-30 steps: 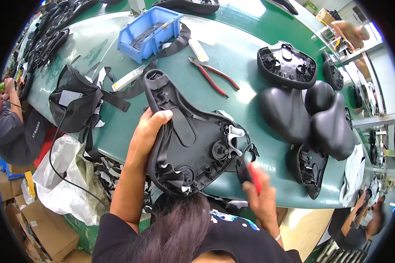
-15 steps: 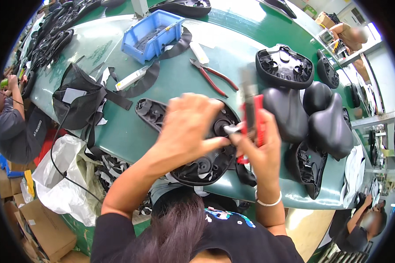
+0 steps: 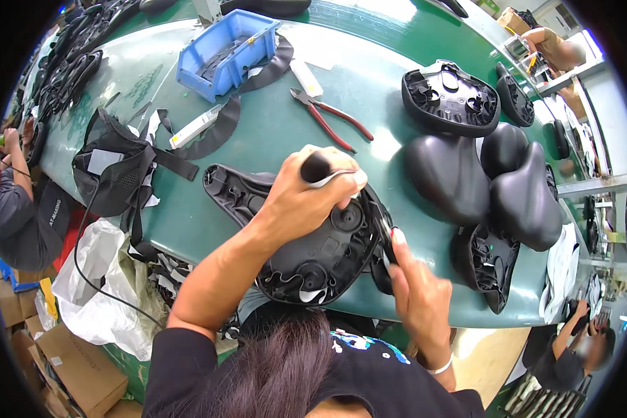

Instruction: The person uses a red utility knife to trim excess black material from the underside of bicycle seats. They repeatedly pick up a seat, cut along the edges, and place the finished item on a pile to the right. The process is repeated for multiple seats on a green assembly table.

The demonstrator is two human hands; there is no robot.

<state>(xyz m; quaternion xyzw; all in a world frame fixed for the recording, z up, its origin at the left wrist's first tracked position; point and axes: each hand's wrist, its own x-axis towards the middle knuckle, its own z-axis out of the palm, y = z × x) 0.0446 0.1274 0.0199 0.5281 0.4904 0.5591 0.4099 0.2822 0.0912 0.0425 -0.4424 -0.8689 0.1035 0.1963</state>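
Your left hand (image 3: 299,197) is closed around a black round-ended thing (image 3: 315,168), above a black seat shell (image 3: 299,259) that lies hollow side up at the near edge of the glossy green table (image 3: 171,224). Your right hand (image 3: 423,296) grips a dark tool (image 3: 385,233) at the shell's right side; its tip is too unclear to say whether it touches. Farther out on the surface sit red-handled pliers (image 3: 346,120) and a blue bin (image 3: 194,78), with black mesh fabric (image 3: 111,182) to your left and smooth black saddles (image 3: 449,177) to your right. Around the room, a crumpled white sack (image 3: 94,292) and cardboard boxes (image 3: 83,369) lie lower left, and co-workers (image 3: 17,226) stand at the sides
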